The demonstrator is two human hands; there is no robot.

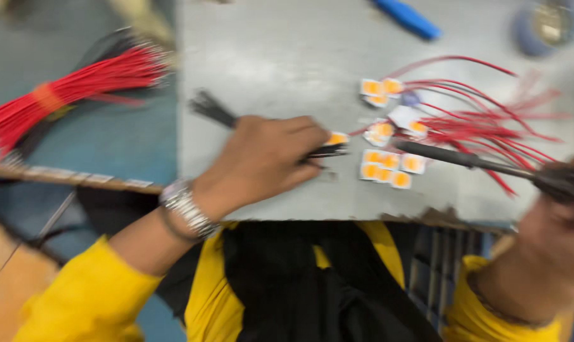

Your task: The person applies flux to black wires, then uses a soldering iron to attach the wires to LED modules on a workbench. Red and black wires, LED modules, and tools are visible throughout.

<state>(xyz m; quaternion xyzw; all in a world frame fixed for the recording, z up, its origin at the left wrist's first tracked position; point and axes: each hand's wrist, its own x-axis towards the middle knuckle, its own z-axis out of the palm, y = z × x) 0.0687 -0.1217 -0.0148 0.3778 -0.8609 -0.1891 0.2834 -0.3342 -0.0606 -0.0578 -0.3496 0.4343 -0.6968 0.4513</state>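
Holding thin black wires against a grey work plate, with a soldering iron in my other hand.

My left hand closes over the black wires, touching a small white-and-orange chip. My right hand grips the soldering iron, pointing at more chips beside red wires; both forearms reach in from below.

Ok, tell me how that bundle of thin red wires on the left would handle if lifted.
The banded bundle of thin red wires would probably flop and droop past its orange band. Its splayed ends suggest strands could snag. It looks light for its length.
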